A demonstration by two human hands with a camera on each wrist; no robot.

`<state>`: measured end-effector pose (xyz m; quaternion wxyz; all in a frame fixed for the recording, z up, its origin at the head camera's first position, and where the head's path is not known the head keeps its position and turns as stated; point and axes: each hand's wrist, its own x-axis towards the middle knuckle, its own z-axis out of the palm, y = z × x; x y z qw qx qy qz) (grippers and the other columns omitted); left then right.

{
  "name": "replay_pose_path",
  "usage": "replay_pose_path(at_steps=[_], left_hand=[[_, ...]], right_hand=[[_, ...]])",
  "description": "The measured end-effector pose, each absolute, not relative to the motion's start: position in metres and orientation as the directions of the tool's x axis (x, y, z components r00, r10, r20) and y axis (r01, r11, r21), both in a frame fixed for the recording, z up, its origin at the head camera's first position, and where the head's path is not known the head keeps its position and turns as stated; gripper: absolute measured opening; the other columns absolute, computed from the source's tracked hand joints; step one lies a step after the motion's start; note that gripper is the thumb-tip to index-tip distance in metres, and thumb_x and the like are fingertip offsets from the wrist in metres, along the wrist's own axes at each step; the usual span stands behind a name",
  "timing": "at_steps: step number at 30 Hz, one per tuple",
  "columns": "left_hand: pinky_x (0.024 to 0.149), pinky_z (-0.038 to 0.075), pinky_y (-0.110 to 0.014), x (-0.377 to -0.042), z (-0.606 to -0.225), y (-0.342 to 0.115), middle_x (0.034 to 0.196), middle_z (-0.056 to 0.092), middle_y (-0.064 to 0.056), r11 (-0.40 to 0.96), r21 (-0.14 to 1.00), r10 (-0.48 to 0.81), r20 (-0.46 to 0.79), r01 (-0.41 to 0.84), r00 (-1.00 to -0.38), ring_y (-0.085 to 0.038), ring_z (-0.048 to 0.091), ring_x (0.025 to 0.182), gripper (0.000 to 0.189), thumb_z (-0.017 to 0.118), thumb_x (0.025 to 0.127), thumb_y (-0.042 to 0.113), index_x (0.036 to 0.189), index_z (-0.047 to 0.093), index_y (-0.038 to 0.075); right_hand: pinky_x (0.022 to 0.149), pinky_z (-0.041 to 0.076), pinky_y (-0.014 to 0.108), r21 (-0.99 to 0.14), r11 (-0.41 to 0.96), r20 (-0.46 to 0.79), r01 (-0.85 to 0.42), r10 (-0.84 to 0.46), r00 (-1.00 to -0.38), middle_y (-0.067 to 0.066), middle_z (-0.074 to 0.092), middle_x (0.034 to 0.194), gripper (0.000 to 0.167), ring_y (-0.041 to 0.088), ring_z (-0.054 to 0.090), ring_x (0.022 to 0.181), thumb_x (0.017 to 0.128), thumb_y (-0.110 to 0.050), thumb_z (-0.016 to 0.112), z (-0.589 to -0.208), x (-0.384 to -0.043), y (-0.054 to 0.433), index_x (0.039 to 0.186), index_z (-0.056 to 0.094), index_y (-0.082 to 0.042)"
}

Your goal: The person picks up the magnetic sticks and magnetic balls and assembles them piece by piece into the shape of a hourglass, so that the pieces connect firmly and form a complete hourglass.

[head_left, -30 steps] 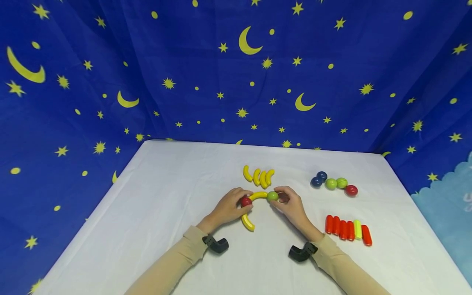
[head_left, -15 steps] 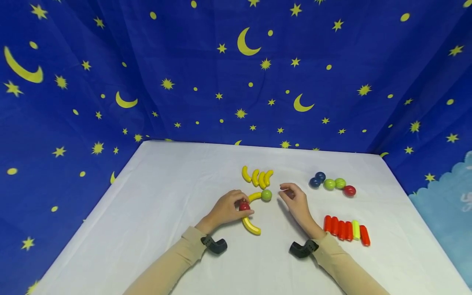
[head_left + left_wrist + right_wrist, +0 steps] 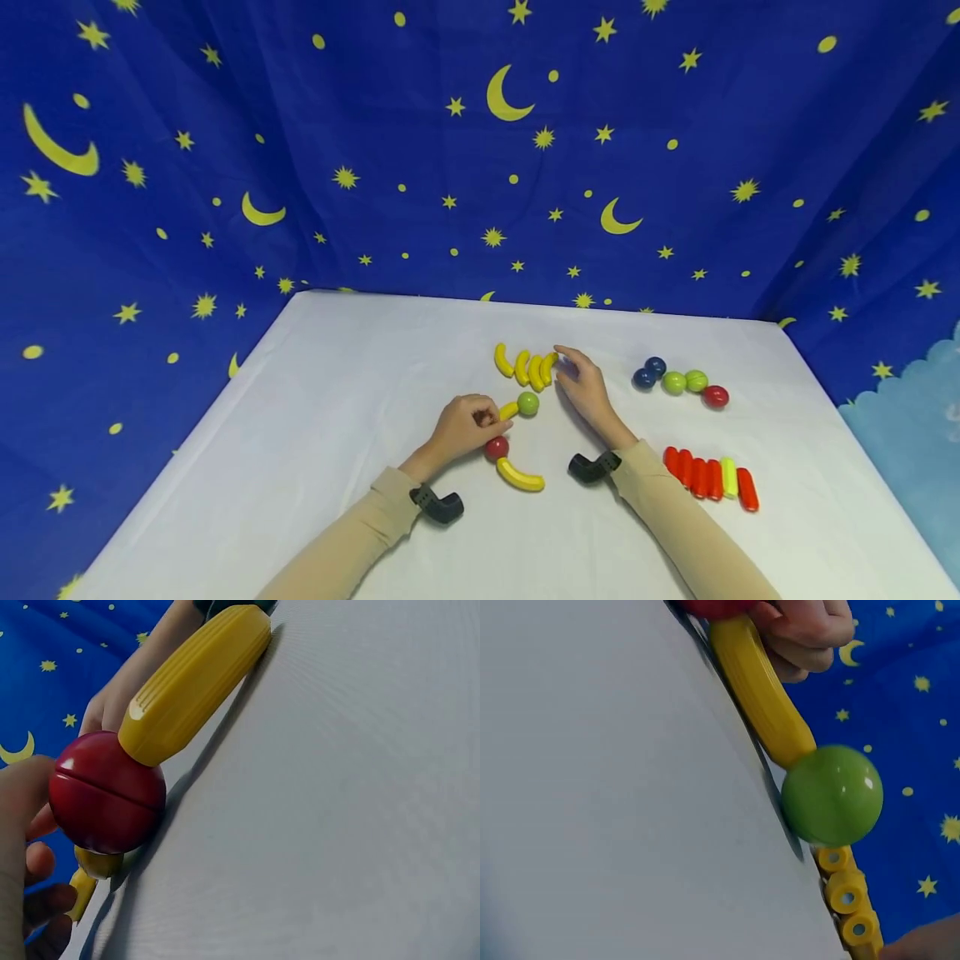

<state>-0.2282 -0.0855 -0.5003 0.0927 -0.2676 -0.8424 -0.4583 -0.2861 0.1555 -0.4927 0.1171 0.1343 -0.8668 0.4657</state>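
Note:
Curved yellow magnetic sticks and coloured balls form a chain: a red ball (image 3: 497,448) joins a curved yellow stick (image 3: 521,476) in front and a second yellow stick (image 3: 508,412) behind. A green ball (image 3: 528,404) is attached to that second stick's far end. My left hand (image 3: 463,427) pinches the second stick near the red ball, thumb in front. In the left wrist view the red ball (image 3: 106,793) hides most of that stick. My right hand (image 3: 588,392) reaches to the rightmost loose yellow stick (image 3: 548,368), fingertips right at it, thumb and forefinger spread.
Several loose yellow sticks (image 3: 522,367) lie in a row behind the chain. Blue balls (image 3: 644,379), green balls (image 3: 674,383) and a red ball (image 3: 716,397) stand at the back right. Red sticks (image 3: 700,478) and one lime stick (image 3: 729,477) lie at right.
My right hand has let go of the green ball and moved to the loose yellow sticks. The chain has turned, its red ball shifting nearer me; my left hand's grip went from that ball to the stick.

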Motion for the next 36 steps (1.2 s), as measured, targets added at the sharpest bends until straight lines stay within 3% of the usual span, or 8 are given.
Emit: replay_pose_path(at_steps=[4,9,15,22,26,31,36], left_hand=[[0.074,0.048,-0.022,-0.231,-0.502,-0.082,0.079,0.062,0.001,0.438,0.783,0.298,0.336,0.441,-0.894,-0.007,0.055,0.076,0.013,0.073,0.083,0.02,0.09,0.066,0.011],[0.092,0.048,-0.034,-0.232,-0.502,-0.079,0.095,0.068,0.0,0.53,0.75,0.306,0.266,0.396,-0.914,-0.015,0.059,0.096,0.033,0.075,0.081,0.023,0.111,0.066,0.011],[0.086,0.049,-0.029,-0.232,-0.502,-0.077,0.092,0.068,-0.001,0.551,0.726,0.327,0.265,0.411,-0.907,-0.015,0.059,0.092,0.034,0.075,0.08,0.019,0.112,0.067,0.011],[0.081,0.05,-0.026,-0.23,-0.499,-0.08,0.09,0.067,-0.002,0.547,0.738,0.301,0.268,0.396,-0.915,-0.015,0.059,0.086,0.032,0.073,0.079,0.013,0.11,0.067,0.009],[0.078,0.05,-0.027,-0.231,-0.499,-0.082,0.088,0.066,-0.003,0.547,0.72,0.303,0.305,0.427,-0.903,-0.015,0.059,0.084,0.031,0.072,0.078,0.012,0.108,0.067,0.007],[0.074,0.048,-0.024,-0.232,-0.501,-0.084,0.085,0.064,-0.003,0.546,0.686,0.312,0.366,0.481,-0.877,-0.011,0.056,0.08,0.03,0.071,0.077,0.013,0.106,0.066,0.006],[0.076,0.049,-0.025,-0.232,-0.503,-0.084,0.086,0.065,-0.001,0.561,0.699,0.304,0.325,0.444,-0.895,-0.013,0.057,0.082,0.031,0.072,0.077,0.013,0.107,0.067,0.009]], right_hand=[[0.111,0.034,0.05,-0.756,0.568,0.27,-0.325,-0.182,-0.946,0.022,0.053,0.135,0.048,0.038,0.046,0.13,0.084,0.004,0.057,-0.496,-0.294,0.156,0.132,0.051,0.001],[0.104,0.042,0.05,-0.74,0.583,0.301,-0.335,-0.159,-0.94,0.021,0.06,0.118,0.038,0.037,0.055,0.116,0.08,0.007,0.06,-0.498,-0.292,0.159,0.117,0.061,0.003],[0.087,0.051,0.041,-0.714,0.591,0.383,-0.376,-0.121,-0.916,0.014,0.062,0.095,0.023,0.026,0.059,0.091,0.075,0.006,0.065,-0.5,-0.278,0.169,0.097,0.068,0.002],[0.089,0.049,0.046,-0.721,0.625,0.298,-0.3,-0.111,-0.948,0.017,0.067,0.1,0.024,0.03,0.061,0.097,0.077,0.001,0.071,-0.497,-0.26,0.175,0.101,0.068,0.001],[0.091,0.048,0.047,-0.713,0.631,0.323,-0.307,-0.093,-0.942,0.016,0.068,0.098,0.023,0.031,0.062,0.097,0.075,0.0,0.075,-0.497,-0.25,0.173,0.097,0.068,0.001],[0.081,0.051,0.035,-0.74,0.6,0.372,-0.305,-0.013,-0.928,0.013,0.07,0.089,0.021,0.026,0.064,0.087,0.072,-0.002,0.077,-0.498,-0.24,0.168,0.091,0.07,0.0],[0.078,0.05,0.026,-0.784,0.543,0.4,-0.3,0.074,-0.913,0.012,0.071,0.085,0.02,0.023,0.063,0.083,0.07,-0.001,0.078,-0.497,-0.232,0.162,0.089,0.071,-0.001]])
